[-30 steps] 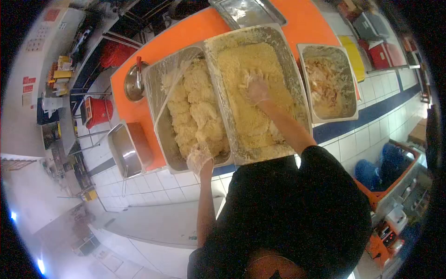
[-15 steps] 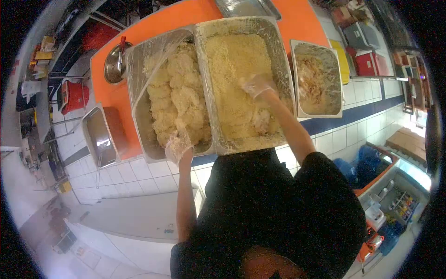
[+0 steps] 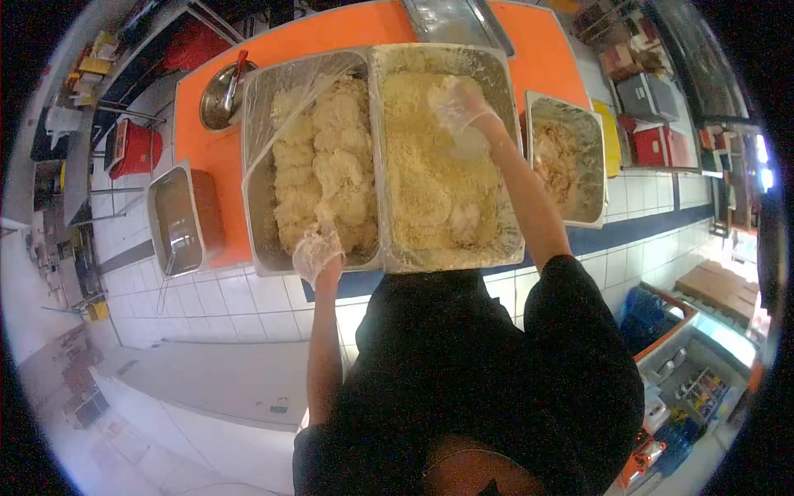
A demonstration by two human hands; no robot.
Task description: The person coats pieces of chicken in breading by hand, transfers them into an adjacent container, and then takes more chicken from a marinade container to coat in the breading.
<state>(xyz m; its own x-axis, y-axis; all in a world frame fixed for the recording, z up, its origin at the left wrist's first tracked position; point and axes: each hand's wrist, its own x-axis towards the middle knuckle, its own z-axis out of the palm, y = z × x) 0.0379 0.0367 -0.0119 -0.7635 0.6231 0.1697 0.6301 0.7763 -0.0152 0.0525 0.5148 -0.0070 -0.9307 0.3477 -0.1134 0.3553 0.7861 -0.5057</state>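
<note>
Both of my hands wear clear plastic gloves dusted with pale crumbs. My left hand (image 3: 318,255) is at the near edge of the left metal pan (image 3: 260,223), its fingers closed on the near end of a breaded piece of meat (image 3: 327,217). Rows of breaded pieces (image 3: 337,136) lie heaped beyond it. My right hand (image 3: 460,107) is over the far part of the right metal pan (image 3: 506,248), fingers curled around some yellowish breading; a pale blur shows beneath it. In the breading (image 3: 418,186) rests a partly covered meat piece (image 3: 465,221).
Clear plastic film (image 3: 289,103) covers part of the left pan. On the orange table (image 3: 188,116) are a round steel bowl (image 3: 217,103) with a red-handled tool and a smaller pan of wet raw pieces (image 3: 562,157). A steel container (image 3: 184,219) hangs at the left edge.
My right hand has moved farther from me across the breading pan, and its fingers have curled in. My left hand stays at the near edge of the left pan.
</note>
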